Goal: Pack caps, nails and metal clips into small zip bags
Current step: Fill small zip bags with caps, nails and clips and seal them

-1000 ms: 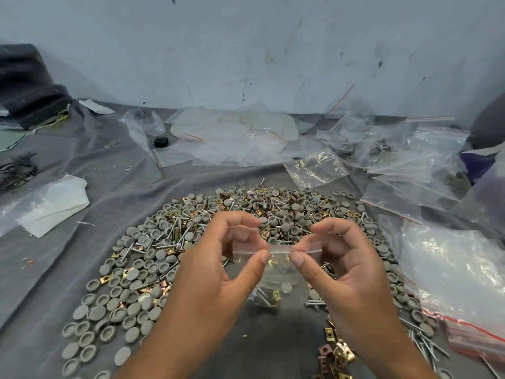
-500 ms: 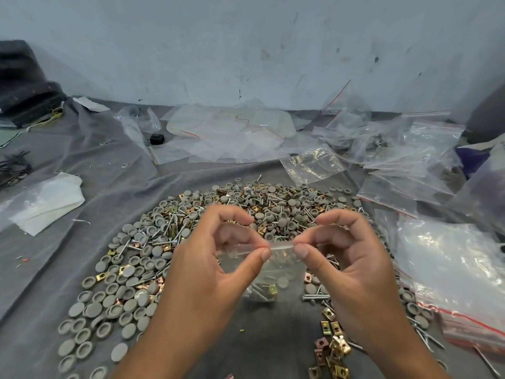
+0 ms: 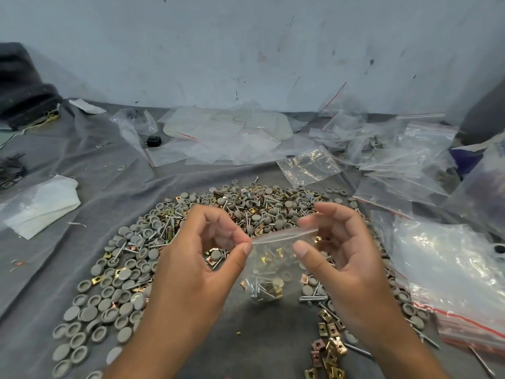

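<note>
A small clear zip bag hangs above the grey cloth, with nails, gold clips and a grey cap at its bottom. My left hand pinches the left end of its zip strip between thumb and forefinger. My right hand has its thumb in front of the bag's right top and blurred fingers behind the strip. Under both hands lies a wide spread of grey caps, nails and metal clips.
Empty clear bags lie beyond the pile, and a stack of red-striped zip bags sits at the right. A folded white plastic sheet is at the left. A dark bundle rests against the far left wall.
The bag's zip strip has tilted, its right end now higher. My right hand has lifted and its fingers have spread along the strip. My left hand keeps its pinch.
</note>
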Action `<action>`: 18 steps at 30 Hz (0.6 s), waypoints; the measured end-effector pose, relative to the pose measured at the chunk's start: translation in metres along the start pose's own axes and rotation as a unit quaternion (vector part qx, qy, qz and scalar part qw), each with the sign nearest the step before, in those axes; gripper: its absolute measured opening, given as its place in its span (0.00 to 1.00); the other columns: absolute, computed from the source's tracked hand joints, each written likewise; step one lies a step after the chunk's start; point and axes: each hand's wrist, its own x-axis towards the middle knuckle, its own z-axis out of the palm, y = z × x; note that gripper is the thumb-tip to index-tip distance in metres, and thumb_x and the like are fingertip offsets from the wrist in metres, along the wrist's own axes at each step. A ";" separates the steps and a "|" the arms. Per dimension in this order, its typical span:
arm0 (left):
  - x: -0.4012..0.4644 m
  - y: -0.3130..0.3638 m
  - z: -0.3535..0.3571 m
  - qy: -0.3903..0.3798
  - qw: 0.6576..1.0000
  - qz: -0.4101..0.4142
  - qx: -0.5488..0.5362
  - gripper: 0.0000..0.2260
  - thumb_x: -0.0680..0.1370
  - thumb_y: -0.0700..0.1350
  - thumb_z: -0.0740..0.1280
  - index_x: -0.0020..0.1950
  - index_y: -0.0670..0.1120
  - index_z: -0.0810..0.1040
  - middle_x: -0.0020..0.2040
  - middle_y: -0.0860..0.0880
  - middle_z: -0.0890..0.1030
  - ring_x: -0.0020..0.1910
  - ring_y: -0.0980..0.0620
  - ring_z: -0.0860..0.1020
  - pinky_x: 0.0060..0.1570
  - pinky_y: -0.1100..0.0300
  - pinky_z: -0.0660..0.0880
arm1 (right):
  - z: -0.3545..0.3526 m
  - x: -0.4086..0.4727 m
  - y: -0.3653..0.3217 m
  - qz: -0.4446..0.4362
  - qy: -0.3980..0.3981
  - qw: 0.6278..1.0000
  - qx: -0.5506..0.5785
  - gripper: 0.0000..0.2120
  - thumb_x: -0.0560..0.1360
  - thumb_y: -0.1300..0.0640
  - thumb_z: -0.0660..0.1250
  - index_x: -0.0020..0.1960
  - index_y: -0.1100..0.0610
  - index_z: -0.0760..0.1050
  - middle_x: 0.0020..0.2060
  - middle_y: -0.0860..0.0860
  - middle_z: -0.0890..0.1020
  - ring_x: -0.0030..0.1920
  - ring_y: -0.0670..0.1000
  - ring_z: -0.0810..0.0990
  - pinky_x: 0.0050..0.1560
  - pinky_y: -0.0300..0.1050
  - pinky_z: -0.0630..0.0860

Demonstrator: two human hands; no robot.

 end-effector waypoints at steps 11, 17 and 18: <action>-0.002 0.003 0.004 -0.020 1.000 0.003 0.004 0.16 0.72 0.47 0.74 0.55 0.59 0.73 0.46 0.54 0.85 0.48 0.51 0.83 0.47 0.59 0.77 | 0.011 -0.003 -0.004 -0.037 -0.008 0.999 -0.035 0.22 0.73 0.48 0.75 0.63 0.38 0.72 0.49 0.48 0.86 0.53 0.50 0.85 0.51 0.34 0.77; -0.003 0.007 0.006 -0.027 1.000 0.012 0.010 0.14 0.73 0.46 0.73 0.51 0.58 0.72 0.45 0.53 0.84 0.46 0.49 0.82 0.44 0.58 0.76 | 0.013 -0.003 -0.005 -0.040 -0.014 0.998 -0.047 0.23 0.72 0.47 0.76 0.63 0.38 0.71 0.49 0.46 0.86 0.54 0.49 0.85 0.54 0.35 0.77; -0.003 0.007 0.006 -0.030 0.999 0.014 0.012 0.13 0.73 0.47 0.73 0.51 0.58 0.71 0.45 0.53 0.84 0.46 0.49 0.82 0.44 0.60 0.75 | 0.013 -0.003 -0.004 -0.040 -0.016 0.998 -0.048 0.23 0.72 0.47 0.76 0.63 0.38 0.71 0.49 0.45 0.86 0.54 0.49 0.85 0.54 0.35 0.77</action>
